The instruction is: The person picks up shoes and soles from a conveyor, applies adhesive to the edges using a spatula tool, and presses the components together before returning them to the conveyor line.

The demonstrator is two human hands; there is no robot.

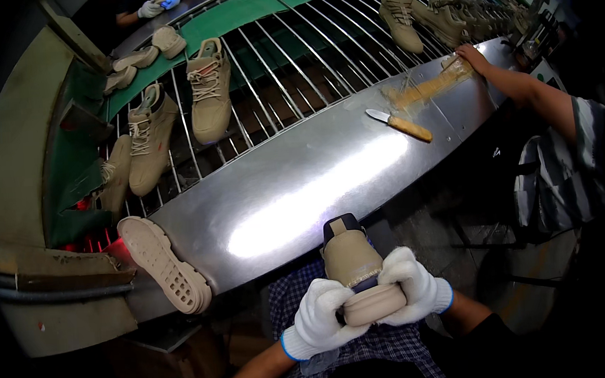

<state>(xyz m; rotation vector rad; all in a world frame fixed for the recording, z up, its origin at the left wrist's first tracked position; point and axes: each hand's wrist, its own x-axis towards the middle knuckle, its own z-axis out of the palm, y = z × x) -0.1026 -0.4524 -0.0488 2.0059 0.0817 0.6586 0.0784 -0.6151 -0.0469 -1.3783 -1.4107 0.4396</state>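
Tan shoe upper (351, 254) tilted, dark collar (341, 225) farthest away, thick beige sole (375, 304) at its near end

1. A wooden-handled knife (407, 127) lay on the metal worktop (329, 166).
2. Brown tape (435, 89) covered a patch near it.
3. Tan laced shoes (210, 101) rested on the barred rack (288, 72).
4. A striped sleeve (588, 130) showed at the right.

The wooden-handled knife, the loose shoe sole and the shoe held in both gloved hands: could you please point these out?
Wooden-handled knife (402, 124): head view, on the handle near the blade.
Loose shoe sole (165, 265): head view, middle of its upward face.
Held shoe (352, 258): head view, on its beige upper.
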